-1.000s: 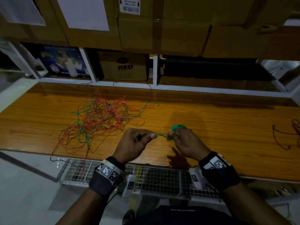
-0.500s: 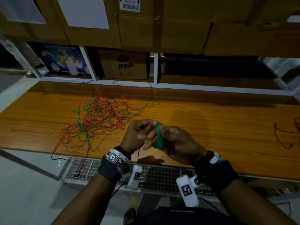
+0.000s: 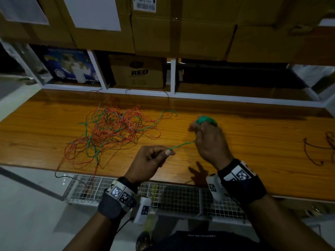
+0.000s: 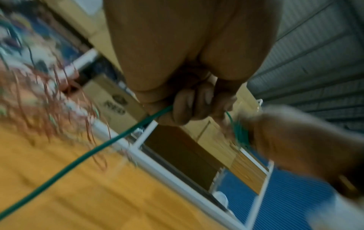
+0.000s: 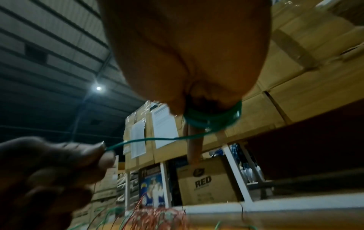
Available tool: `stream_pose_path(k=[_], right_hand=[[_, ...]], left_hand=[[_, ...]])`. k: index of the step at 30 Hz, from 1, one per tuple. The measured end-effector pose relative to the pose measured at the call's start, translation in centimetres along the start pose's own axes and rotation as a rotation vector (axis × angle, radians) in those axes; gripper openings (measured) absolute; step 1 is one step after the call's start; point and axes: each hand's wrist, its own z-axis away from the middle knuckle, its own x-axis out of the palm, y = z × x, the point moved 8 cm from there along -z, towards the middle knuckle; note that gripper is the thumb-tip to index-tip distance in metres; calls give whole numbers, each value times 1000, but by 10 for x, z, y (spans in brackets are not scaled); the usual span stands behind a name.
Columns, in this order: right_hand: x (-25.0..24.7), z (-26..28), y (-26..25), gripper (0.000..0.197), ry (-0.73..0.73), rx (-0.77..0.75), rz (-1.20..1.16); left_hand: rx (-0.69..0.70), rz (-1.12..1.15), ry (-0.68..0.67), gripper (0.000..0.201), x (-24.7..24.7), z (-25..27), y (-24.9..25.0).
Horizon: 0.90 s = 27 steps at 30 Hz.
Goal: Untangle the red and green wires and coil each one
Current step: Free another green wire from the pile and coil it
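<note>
A tangle of red and green wires (image 3: 112, 131) lies on the wooden table (image 3: 253, 134) at the left. My left hand (image 3: 154, 160) pinches a green wire (image 3: 181, 146) between thumb and finger, above the table's near edge. That strand runs taut up and right to my right hand (image 3: 208, 140). The right hand's fingers carry a small green coil (image 3: 206, 120) wound round them, clearest in the right wrist view (image 5: 214, 119). In the left wrist view the green wire (image 4: 98, 149) leaves my curled fingers and trails down toward the blurred tangle.
White shelving (image 3: 173, 77) with cardboard boxes, one marked RED (image 3: 138, 72), backs the table. A dark red wire (image 3: 319, 149) lies at the table's right end. A wire-mesh rack (image 3: 174, 198) hangs under the near edge. Thin dark wires run along the table's back.
Half a second ago both hands met around the green coil. Now they have drawn apart: the right hand moved up and right with the coil, the left stayed low, stretching a strand between them.
</note>
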Motion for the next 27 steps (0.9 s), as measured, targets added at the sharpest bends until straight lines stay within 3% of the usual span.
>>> stream_pose_path(k=[2,5,10,14,18,22,27], right_hand=[[34,16,6,34,-295,5,50],[77,45,6,50,-614,-10,-136],[91,69,-22,55,-736,98,-722],[88,74,-41,55,-897,66,-934],[85,79,-64,39,-1055,39,-1130],[70,65,-83,36,-997,11,-1362],[37,16,-70,36,-505,191,-1734]], left_hand=[[42,-77,21,20,-15,1,8],[92,-195,10,23,-26,-1,19],[125,-69,80,24,-42,-12,27],[109,13,86,23,-43,-16,32],[82,122,92,27,-33,-21,30],[50,195,117,18,-23,-23,22],[-54,202,108,19,-3,-14,2]])
